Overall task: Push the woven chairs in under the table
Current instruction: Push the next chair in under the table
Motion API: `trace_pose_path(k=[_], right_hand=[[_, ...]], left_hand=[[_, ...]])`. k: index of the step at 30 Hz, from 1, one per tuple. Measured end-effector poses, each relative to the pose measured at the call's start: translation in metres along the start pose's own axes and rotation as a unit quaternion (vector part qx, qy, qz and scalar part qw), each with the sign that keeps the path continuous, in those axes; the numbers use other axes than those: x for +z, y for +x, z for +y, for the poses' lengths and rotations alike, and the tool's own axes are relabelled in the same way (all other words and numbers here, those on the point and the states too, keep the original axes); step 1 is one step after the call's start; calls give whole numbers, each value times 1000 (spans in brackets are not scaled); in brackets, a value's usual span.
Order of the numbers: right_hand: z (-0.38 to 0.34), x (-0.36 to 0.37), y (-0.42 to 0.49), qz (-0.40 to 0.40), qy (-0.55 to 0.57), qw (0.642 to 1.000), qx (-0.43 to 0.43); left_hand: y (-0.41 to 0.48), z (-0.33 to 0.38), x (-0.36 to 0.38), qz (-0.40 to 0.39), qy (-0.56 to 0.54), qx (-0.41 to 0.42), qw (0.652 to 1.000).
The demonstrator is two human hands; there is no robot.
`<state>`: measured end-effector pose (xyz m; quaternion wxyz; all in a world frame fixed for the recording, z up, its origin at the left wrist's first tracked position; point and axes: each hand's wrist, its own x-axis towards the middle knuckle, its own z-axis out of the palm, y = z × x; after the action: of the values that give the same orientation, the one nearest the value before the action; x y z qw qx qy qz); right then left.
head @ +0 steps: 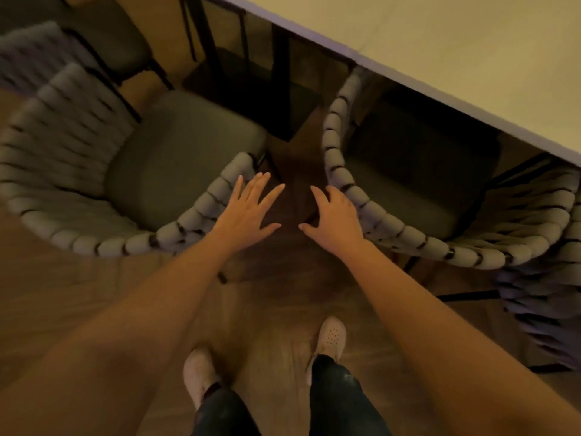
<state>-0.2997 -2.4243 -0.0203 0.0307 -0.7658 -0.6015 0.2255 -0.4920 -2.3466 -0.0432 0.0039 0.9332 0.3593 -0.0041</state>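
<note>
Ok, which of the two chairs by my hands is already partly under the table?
The right chair, by your right hand: its seat front sits beneath the table edge. The left chair stands clear, seat fully showing.

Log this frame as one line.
left hand open, over left woven chair arm | right hand on right woven chair rim, grip unclear | right woven chair partly under table | left woven chair not under

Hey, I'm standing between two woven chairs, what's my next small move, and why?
Probably set the left hand onto the woven rim of the left chair and push it toward the table: its seat lies wholly clear of the table, while the right chair is already partly under it.
</note>
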Motion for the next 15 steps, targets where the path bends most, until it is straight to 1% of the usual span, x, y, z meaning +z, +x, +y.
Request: trace_pose_path(k=[3,5,6,7,11,15], right_hand=[[-79,18,4,-9,-16,998,-57],[-150,41,4,-10,-21,995,-93],[-156,42,5,-8,-21,995,-96],[-178,50,5,-7,-23,994,-104],[-288,92,5,-31,-30,992,-116],[-359,124,4,-55,-35,991,-119]], left_hand=[[-73,-72,-5,17,-4,-48,999],[-137,-132,-8,9,-1,-82,997],[-147,-142,-8,1,-3,-79,997],[-169,-163,-10,-3,1,-84,996],[-263,-262,-24,-54,12,-136,989],[-308,-325,-32,-90,25,-144,985]])
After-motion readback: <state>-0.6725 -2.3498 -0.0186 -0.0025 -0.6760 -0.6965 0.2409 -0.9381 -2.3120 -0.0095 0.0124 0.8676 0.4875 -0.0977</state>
